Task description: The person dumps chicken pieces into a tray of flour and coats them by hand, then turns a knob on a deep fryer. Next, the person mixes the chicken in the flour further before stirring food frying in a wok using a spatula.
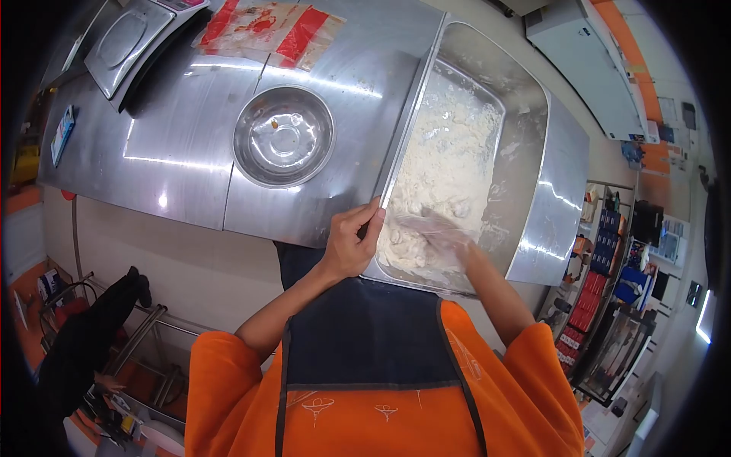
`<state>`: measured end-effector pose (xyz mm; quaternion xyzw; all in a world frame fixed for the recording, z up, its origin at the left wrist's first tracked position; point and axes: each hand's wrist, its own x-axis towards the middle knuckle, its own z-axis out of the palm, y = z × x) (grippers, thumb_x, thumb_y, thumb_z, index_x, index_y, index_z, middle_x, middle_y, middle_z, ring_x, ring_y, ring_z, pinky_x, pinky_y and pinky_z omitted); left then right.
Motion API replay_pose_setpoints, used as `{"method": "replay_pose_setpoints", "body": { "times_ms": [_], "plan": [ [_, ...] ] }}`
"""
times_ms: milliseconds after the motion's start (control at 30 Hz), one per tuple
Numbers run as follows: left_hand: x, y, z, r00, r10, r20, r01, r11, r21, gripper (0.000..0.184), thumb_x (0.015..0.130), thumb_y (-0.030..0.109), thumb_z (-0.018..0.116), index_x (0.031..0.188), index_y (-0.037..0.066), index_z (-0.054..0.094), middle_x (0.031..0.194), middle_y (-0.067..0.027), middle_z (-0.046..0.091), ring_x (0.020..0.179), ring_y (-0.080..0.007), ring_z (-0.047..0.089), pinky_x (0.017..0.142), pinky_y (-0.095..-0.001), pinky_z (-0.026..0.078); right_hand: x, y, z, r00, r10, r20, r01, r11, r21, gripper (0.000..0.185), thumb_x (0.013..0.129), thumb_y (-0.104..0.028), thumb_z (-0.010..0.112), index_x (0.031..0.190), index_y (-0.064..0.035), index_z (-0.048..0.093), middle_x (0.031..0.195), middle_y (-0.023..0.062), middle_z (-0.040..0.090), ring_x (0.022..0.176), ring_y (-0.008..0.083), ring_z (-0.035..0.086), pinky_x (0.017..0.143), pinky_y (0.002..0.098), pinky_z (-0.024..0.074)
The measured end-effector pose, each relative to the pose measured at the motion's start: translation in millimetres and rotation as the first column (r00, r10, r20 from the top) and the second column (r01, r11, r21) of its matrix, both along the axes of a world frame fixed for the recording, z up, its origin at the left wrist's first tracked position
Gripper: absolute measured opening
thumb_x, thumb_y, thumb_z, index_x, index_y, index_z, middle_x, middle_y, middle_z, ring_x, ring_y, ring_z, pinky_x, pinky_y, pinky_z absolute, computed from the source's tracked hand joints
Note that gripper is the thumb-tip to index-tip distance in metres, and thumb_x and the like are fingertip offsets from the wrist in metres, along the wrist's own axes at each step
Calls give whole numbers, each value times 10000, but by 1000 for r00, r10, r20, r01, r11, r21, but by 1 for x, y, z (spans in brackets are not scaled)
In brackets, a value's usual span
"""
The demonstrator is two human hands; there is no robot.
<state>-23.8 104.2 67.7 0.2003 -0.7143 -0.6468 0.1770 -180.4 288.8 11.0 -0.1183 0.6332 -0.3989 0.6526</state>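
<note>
A deep metal tray [525,152] holds pale, lumpy dough mixed with flour [449,164]. My left hand [354,238] grips the tray's left rim near its front corner, fingers wrapped over the edge. Inside the tray, my right hand [438,234], which seems to be in a clear plastic glove, is in the dough near the front end. Motion smears its fingers, so their pose is hidden. Left of the tray stands a round steel bowl [283,137] with small bits of residue inside.
The steel table [183,152] carries a red-striped plastic bag [266,34], a scale [129,46] and a small blue packet [63,135]. A person in dark clothes [84,343] is at the lower left. Shelves with goods [598,282] stand at the right.
</note>
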Motion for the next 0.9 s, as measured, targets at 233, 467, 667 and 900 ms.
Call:
{"method": "replay_pose_setpoints", "body": {
  "times_ms": [233,467,667,900],
  "plan": [
    [0,-5,-2,997,31,-69,-33,999,-21,235,941,70,585,1107,-89,635,687,-155,597,530,-146,492,504,-296,391,19,-40,18,941,-213,-264,153,961,-230,323,806,-119,743,1112,-46,672,1050,87,677,903,163,632,795,340,503],
    [1,-9,0,998,-20,-55,20,1000,-7,244,940,70,586,1107,-104,626,694,-176,609,504,-156,497,495,-297,401,-25,25,43,-102,293,-950,-498,812,304,359,811,-158,741,1144,-55,657,1051,106,670,927,172,619,782,344,499],
    [1,-6,-6,998,-4,-58,5,1000,19,238,941,76,597,1116,-78,644,668,-131,603,528,-88,462,492,-273,370,-24,-44,131,834,-5,-552,-52,995,-87,441,887,-259,671,1245,-19,580,1183,85,621,1093,216,572,960,378,456],
    [0,-6,-5,996,16,-87,-18,1000,-23,230,936,70,595,1093,-92,640,669,-160,600,499,-139,485,488,-289,389,-52,-60,-7,113,94,-989,-376,925,45,387,963,-183,519,1308,-7,523,1275,181,579,1140,286,574,992,418,439]
  ]
}}
